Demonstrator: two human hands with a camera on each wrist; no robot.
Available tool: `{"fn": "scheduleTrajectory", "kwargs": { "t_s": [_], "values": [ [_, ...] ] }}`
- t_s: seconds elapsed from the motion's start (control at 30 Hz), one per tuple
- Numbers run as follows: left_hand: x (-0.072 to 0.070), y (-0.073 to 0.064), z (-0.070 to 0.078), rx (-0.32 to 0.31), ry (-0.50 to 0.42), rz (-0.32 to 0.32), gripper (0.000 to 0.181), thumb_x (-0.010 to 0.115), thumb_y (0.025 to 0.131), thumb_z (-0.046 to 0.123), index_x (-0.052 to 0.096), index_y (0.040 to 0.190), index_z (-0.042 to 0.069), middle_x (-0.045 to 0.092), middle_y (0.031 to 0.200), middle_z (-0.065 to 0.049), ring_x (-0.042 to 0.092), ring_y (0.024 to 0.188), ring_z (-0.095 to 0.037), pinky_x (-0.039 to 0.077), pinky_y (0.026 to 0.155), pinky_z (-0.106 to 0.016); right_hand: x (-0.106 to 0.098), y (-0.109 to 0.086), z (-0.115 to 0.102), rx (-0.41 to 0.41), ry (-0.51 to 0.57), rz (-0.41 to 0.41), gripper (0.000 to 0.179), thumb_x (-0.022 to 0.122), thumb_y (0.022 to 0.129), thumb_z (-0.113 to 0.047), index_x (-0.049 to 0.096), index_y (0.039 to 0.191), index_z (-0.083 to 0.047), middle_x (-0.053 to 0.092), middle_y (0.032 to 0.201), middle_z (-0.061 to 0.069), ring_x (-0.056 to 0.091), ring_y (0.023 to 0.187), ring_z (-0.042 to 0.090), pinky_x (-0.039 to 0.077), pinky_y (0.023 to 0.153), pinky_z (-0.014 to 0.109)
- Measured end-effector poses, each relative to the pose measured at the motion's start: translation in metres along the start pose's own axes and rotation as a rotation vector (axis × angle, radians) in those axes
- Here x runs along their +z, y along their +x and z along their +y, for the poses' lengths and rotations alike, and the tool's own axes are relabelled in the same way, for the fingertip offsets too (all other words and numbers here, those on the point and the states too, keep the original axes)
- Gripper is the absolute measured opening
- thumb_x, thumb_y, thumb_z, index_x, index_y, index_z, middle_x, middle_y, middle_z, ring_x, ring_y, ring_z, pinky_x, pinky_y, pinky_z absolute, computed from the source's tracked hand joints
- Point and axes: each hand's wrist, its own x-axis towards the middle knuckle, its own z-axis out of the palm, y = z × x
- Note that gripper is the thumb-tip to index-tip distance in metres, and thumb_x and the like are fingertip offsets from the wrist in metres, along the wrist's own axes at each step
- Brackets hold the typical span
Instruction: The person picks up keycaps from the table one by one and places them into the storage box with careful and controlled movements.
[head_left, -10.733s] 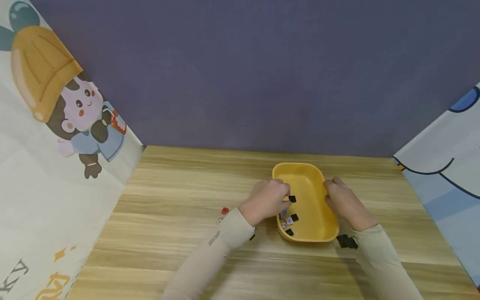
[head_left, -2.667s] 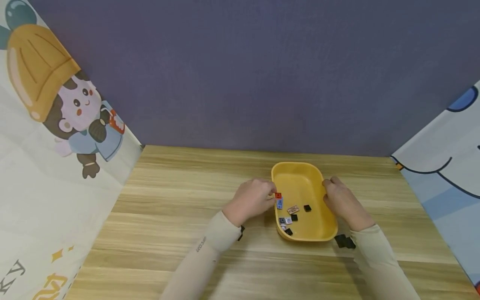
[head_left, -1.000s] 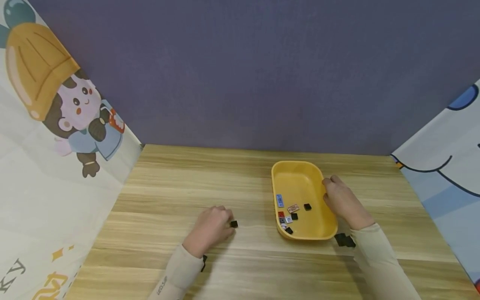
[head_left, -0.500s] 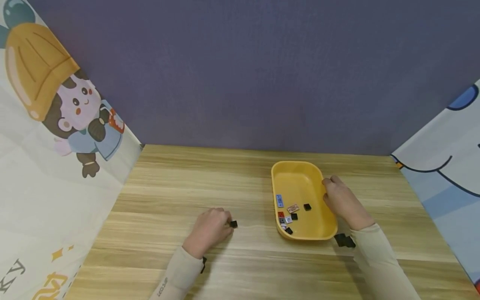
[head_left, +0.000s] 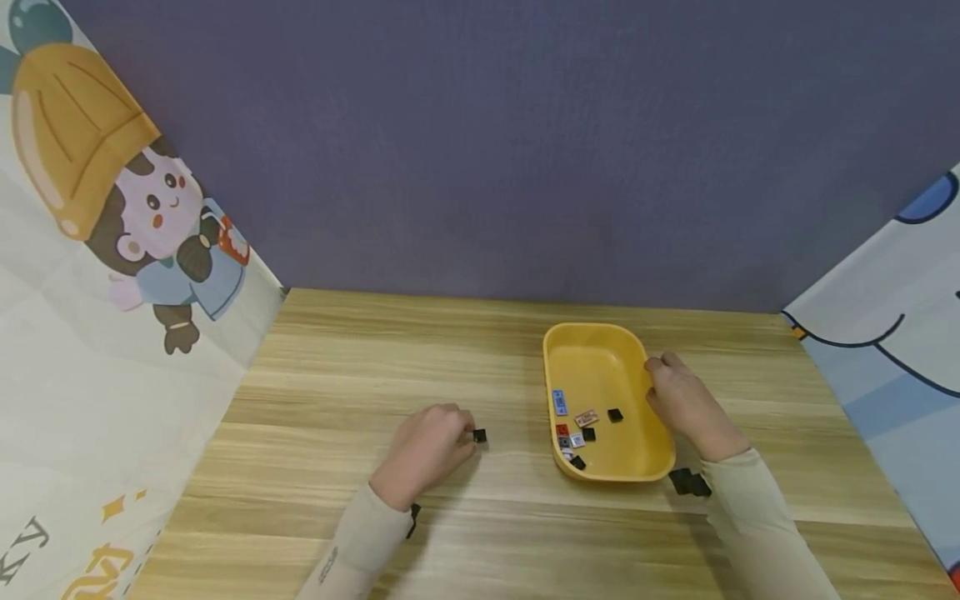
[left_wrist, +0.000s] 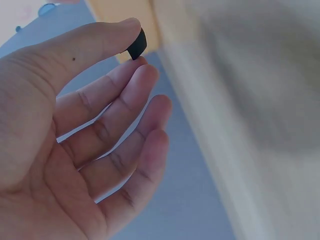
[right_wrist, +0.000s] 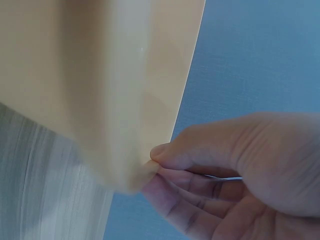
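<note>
A small square black tile (head_left: 480, 435) is pinched between the thumb and index fingertip of my left hand (head_left: 431, 450), left of the yellow tray. In the left wrist view the black tile (left_wrist: 137, 45) shows edge-on, the other fingers loosely bent below it. My right hand (head_left: 686, 400) pinches the right rim of the yellow tray (head_left: 637, 454); the right wrist view shows thumb and fingers on that rim. Inside the tray lie a blue tile (head_left: 559, 402), a pinkish tile (head_left: 587, 418), a red tile (head_left: 562, 430), a white tile (head_left: 577, 440) and several black pieces (head_left: 615, 415).
Dark flat pieces (head_left: 688, 482) lie on the wooden table (head_left: 360, 358) beside the right sleeve. A dark item (head_left: 414, 520) shows at the left cuff. A dark blue panel (head_left: 525, 167) stands behind the table, with printed cloths at both sides.
The red tile has gone from my left fingers into the tray. My left hand moved left to a black tile and now shifts slightly right and away with it. My right hand stays on the rim.
</note>
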Motion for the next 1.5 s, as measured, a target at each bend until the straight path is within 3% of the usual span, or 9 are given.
{"fn": "scheduleTrajectory", "kwargs": {
  "t_s": [0.2,0.37,0.57,0.7,1.0,1.3,1.5],
  "values": [
    [-0.014,0.021,0.025,0.067,0.016,-0.005,0.008,0.076,0.087,0.020,0.076,0.091,0.013,0.063,0.079,0.005,0.057,0.068,-0.007,0.051,0.060,-0.025,0.000,-0.001,0.000,-0.006,-0.005,0.011,0.026,0.056,0.088,0.011,0.055,0.112,0.020,0.047,0.089,0.022,0.050,0.069,0.026,0.050,0.059,0.039],
    [-0.021,0.043,0.056,0.143,0.049,-0.043,0.013,0.074,0.090,0.026,0.076,0.097,0.015,0.065,0.086,0.005,0.060,0.077,-0.010,0.053,0.069,-0.027,0.000,-0.001,-0.001,-0.014,-0.011,0.018,0.027,0.058,0.088,0.011,0.054,0.113,0.020,0.048,0.091,0.024,0.051,0.071,0.027,0.051,0.060,0.040],
    [-0.017,0.062,0.091,0.252,0.100,-0.057,0.014,0.076,0.089,0.031,0.074,0.093,0.018,0.064,0.084,0.009,0.058,0.075,-0.009,0.051,0.068,-0.027,0.003,0.001,-0.003,-0.006,-0.012,0.015,0.030,0.059,0.088,0.010,0.054,0.116,0.020,0.050,0.095,0.026,0.054,0.075,0.030,0.053,0.063,0.042],
    [-0.013,0.068,0.105,0.302,0.129,-0.053,0.013,0.075,0.089,0.033,0.072,0.091,0.020,0.061,0.082,0.010,0.058,0.072,-0.009,0.050,0.064,-0.028,0.004,0.000,-0.004,-0.009,-0.009,0.026,0.028,0.058,0.088,0.010,0.055,0.114,0.019,0.049,0.093,0.024,0.052,0.072,0.028,0.051,0.061,0.040],
    [-0.009,0.071,0.110,0.331,0.142,-0.043,0.016,0.077,0.088,0.035,0.070,0.086,0.021,0.055,0.077,0.010,0.049,0.063,-0.005,0.041,0.055,-0.021,0.004,0.000,-0.005,-0.015,-0.001,0.025,0.022,0.057,0.089,0.010,0.056,0.110,0.017,0.048,0.088,0.019,0.048,0.070,0.026,0.047,0.058,0.037],
    [-0.010,0.071,0.107,0.276,0.148,-0.078,0.020,0.075,0.090,0.035,0.075,0.100,0.018,0.061,0.086,0.006,0.057,0.073,-0.010,0.050,0.063,-0.026,0.004,0.003,-0.006,-0.029,-0.007,0.043,0.023,0.058,0.088,0.010,0.056,0.110,0.017,0.048,0.088,0.019,0.049,0.070,0.026,0.048,0.059,0.039],
    [-0.015,0.066,0.099,0.230,0.116,-0.084,0.020,0.074,0.090,0.033,0.074,0.102,0.017,0.061,0.087,0.007,0.056,0.075,-0.009,0.050,0.063,-0.026,0.001,0.002,-0.004,-0.029,-0.013,0.024,0.025,0.058,0.089,0.009,0.057,0.113,0.017,0.049,0.087,0.019,0.049,0.071,0.026,0.048,0.060,0.039]
  ]
}}
